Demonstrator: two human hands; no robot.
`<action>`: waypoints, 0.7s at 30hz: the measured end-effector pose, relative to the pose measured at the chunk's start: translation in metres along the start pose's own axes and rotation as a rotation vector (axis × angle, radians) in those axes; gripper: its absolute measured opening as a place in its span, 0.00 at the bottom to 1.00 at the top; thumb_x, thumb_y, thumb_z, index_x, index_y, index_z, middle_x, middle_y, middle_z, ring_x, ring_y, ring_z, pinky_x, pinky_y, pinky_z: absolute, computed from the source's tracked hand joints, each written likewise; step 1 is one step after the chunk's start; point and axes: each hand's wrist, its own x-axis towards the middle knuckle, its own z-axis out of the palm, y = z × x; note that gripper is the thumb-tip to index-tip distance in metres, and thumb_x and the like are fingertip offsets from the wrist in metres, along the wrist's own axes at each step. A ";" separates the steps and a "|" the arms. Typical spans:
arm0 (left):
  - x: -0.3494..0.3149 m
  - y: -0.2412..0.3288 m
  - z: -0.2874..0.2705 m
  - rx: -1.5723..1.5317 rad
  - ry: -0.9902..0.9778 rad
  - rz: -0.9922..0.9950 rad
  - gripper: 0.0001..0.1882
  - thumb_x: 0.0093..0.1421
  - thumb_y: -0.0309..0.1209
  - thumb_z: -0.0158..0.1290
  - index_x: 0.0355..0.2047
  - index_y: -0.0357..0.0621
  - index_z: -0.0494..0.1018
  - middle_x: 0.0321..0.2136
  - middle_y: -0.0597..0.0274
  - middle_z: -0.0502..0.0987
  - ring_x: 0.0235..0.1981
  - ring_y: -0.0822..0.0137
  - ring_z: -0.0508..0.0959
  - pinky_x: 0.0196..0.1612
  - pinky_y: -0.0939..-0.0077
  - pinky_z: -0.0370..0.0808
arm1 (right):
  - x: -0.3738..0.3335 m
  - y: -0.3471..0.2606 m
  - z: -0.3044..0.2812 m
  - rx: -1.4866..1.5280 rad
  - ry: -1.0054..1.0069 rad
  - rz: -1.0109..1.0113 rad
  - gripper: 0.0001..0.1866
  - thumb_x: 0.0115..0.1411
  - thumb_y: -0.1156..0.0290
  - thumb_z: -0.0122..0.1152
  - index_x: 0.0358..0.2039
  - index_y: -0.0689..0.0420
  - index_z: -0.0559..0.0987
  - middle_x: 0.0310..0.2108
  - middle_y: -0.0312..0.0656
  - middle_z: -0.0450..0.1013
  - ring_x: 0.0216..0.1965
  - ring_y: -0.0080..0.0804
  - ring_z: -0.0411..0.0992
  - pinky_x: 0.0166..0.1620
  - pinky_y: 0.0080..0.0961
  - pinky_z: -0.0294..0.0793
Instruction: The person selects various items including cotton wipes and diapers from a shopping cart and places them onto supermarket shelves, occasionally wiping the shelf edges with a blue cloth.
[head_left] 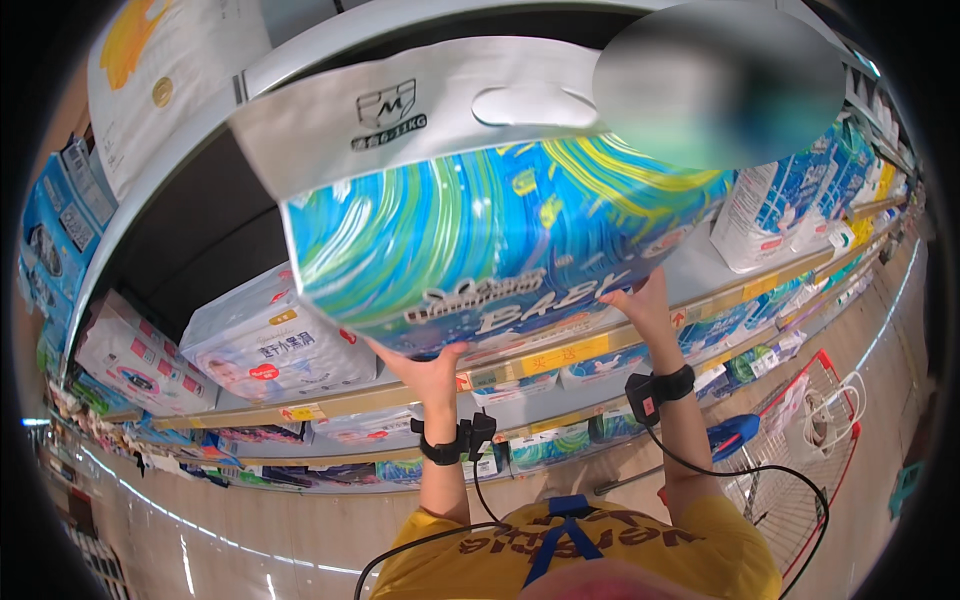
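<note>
A large pack of diapers (500,235) with blue, green and yellow swirls fills the middle of the head view, tilted above the shelf. Its white top flap has an oval carrying hole. Under the pack's lower left side is my left hand (425,375), thumb along the lower edge. My right hand (645,305) supports the lower right side in the same way. The pack rests between both hands, and the fingers beneath it are mostly hidden. Just left of my left hand, a white pack of diapers (275,340) lies on the shelf.
Below the pack runs a shelf edge (520,365) with yellow price strips. More diaper packs (770,205) stand at the right, and a pink-and-white pack (140,360) at the left. A red-edged shopping cart (800,470) stands at lower right. Black cables trail from my wrist straps.
</note>
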 end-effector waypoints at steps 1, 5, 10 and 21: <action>-0.005 -0.003 0.002 -0.010 -0.023 -0.011 0.67 0.32 0.53 0.73 0.62 0.33 0.44 0.57 0.50 0.57 0.55 0.60 0.63 0.59 0.65 0.60 | -0.006 0.000 -0.009 -0.011 0.024 0.005 0.51 0.35 0.63 0.81 0.56 0.65 0.58 0.48 0.46 0.67 0.50 0.32 0.67 0.52 0.28 0.68; -0.016 -0.015 0.003 -0.030 -0.011 0.019 0.55 0.38 0.58 0.68 0.55 0.32 0.55 0.48 0.55 0.65 0.46 0.64 0.69 0.51 0.67 0.66 | -0.035 -0.026 -0.041 -0.550 0.124 0.255 0.40 0.38 0.69 0.78 0.50 0.66 0.66 0.46 0.47 0.69 0.46 0.33 0.69 0.47 0.29 0.69; -0.013 -0.018 0.063 -0.266 -0.145 0.273 0.42 0.46 0.59 0.62 0.43 0.31 0.64 0.37 0.59 0.72 0.37 0.68 0.73 0.45 0.71 0.70 | -0.062 -0.106 -0.077 -0.794 0.371 -0.312 0.20 0.36 0.76 0.74 0.32 0.60 0.78 0.34 0.44 0.76 0.34 0.37 0.73 0.40 0.31 0.71; -0.160 0.111 0.228 -0.550 -1.044 -0.207 0.29 0.34 0.27 0.70 0.38 0.32 0.71 0.32 0.57 0.78 0.33 0.66 0.77 0.41 0.73 0.73 | -0.254 -0.230 -0.205 -0.746 0.851 0.122 0.29 0.36 0.77 0.76 0.41 0.61 0.74 0.37 0.38 0.76 0.41 0.27 0.72 0.45 0.25 0.71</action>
